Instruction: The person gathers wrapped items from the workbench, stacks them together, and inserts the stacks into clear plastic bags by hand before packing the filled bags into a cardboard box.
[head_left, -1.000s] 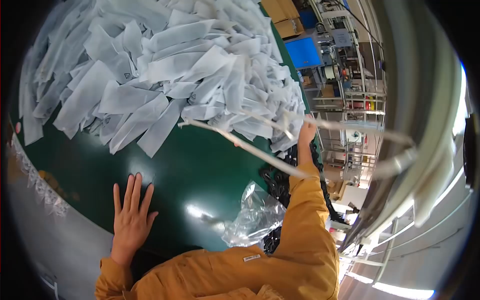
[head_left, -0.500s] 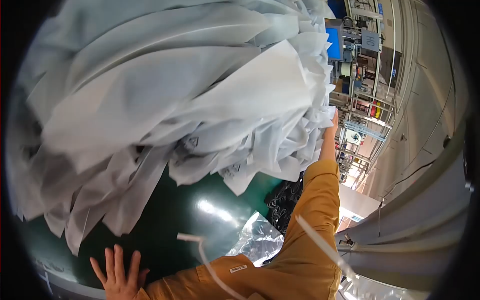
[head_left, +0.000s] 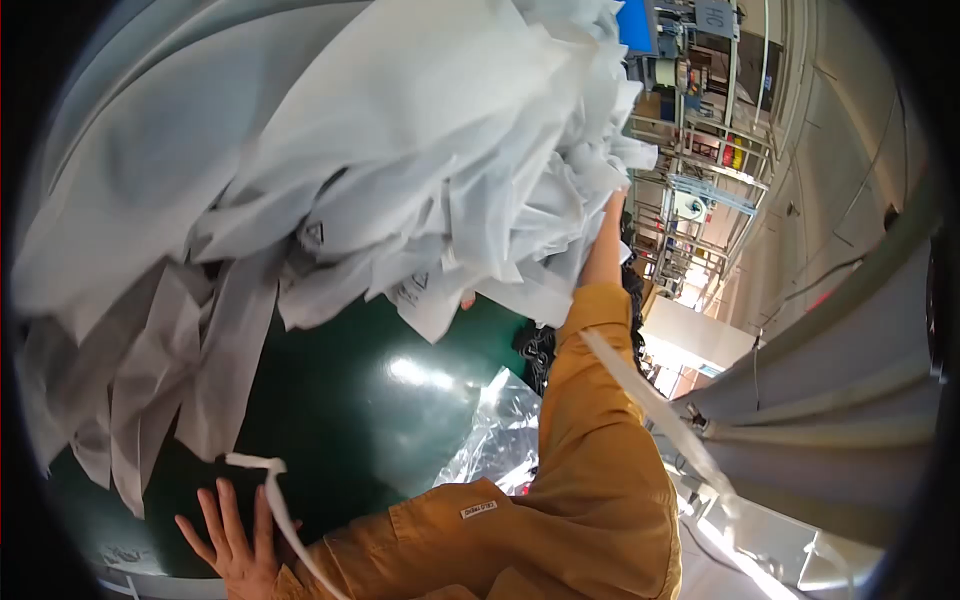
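A large bundle of frosted white plastic bags [head_left: 400,100] fills the upper left, its loose ends fanning down over the green tabletop [head_left: 330,400]. Some bags carry small printed triangle marks. My right hand [head_left: 613,205] reaches into the bundle's far edge and grips it there, its fingers mostly covered by the folds. At the lower left, my left hand [head_left: 240,545] lies on the tabletop with spread fingers, just below the hanging bag ends. A thin white strip [head_left: 255,462] dangles across the view beside it.
A crumpled clear plastic sheet [head_left: 495,430] lies near my sleeve, with black coiled material [head_left: 535,350] beyond it. Racks with equipment [head_left: 700,150] stand at the right. Grey curtain-like fabric [head_left: 820,430] hangs close on that side, and a pale strap [head_left: 660,410] crosses my arm.
The bundle and my right hand have shifted left and upward in view, partly with the camera. My left hand stays spread on the tabletop, while the dangling strip has swung towards it.
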